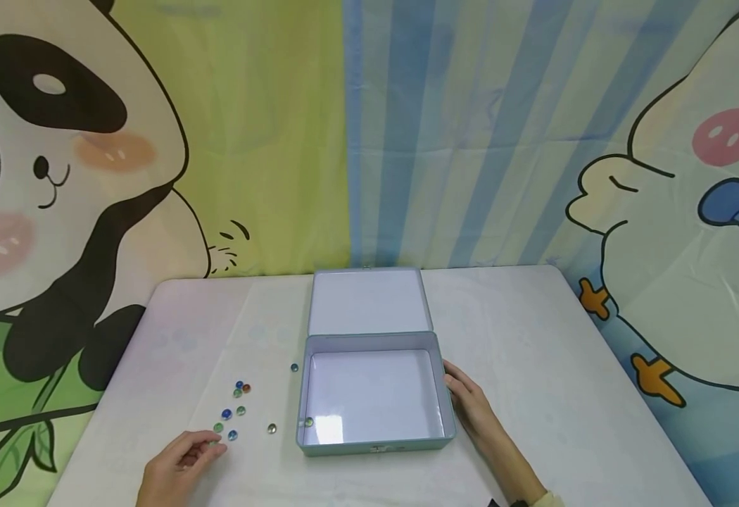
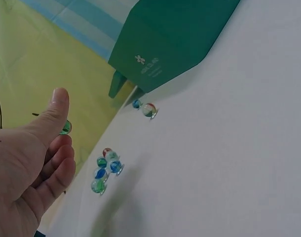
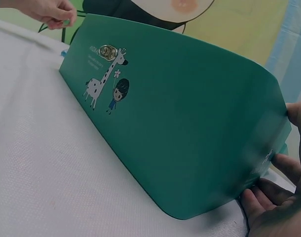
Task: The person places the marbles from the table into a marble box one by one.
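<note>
My left hand (image 1: 182,465) pinches a green marble (image 2: 66,127) between thumb and fingers, left of the box, beside loose glass marbles. Among these are a dark blue one (image 1: 226,415), a green one (image 1: 241,410) and a brownish one (image 1: 246,388). An open green metal box (image 1: 379,446) stands in the middle, lid (image 1: 369,303) tipped back on the far side. Inside, a marble (image 1: 309,422) lies by the left wall. My right hand (image 1: 474,405) holds the box's right side, thumb at the rim and fingers against the outer wall.
Between the group and the box lies a clear-looking marble (image 1: 272,428). Another, bluish marble (image 1: 294,367) sits near the box's left far corner. A white cloth covers the table (image 1: 534,338). Behind it hangs a printed curtain (image 1: 281,141) with cartoon animals.
</note>
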`<state>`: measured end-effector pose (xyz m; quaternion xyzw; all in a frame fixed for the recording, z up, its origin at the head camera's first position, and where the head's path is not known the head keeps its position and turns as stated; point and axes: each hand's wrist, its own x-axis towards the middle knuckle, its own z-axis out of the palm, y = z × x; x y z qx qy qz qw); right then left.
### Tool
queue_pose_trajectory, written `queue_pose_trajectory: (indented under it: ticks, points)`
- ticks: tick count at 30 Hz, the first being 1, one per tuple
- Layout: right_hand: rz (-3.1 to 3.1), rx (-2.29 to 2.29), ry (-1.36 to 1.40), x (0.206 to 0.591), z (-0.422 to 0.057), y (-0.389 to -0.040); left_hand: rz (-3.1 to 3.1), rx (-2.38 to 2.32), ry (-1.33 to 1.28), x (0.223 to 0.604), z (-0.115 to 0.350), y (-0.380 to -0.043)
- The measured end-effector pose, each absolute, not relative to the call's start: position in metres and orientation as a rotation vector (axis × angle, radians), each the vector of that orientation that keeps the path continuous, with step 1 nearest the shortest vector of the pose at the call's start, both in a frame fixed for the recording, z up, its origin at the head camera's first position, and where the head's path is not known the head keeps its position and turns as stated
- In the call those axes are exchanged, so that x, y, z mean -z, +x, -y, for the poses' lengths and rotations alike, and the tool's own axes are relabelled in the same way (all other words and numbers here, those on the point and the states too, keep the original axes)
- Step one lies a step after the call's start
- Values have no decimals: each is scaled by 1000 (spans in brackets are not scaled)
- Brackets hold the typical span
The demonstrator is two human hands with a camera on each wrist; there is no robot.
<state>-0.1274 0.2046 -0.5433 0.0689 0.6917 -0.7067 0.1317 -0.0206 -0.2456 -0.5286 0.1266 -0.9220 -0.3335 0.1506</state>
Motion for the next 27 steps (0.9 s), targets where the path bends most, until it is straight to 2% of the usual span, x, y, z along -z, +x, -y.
queue_pose_trajectory:
  ticks: [12,19,27]
  points:
    - [-1984,2072,182,545,-206,-127,2629,1252,161,525,211,-25]
    - [-1969,2076,180,545,-206,-127,2521,1325,-117,526,206,-30]
    - [-1985,2066,187,546,-207,-127,2510,1425,-219,517,201,-34]
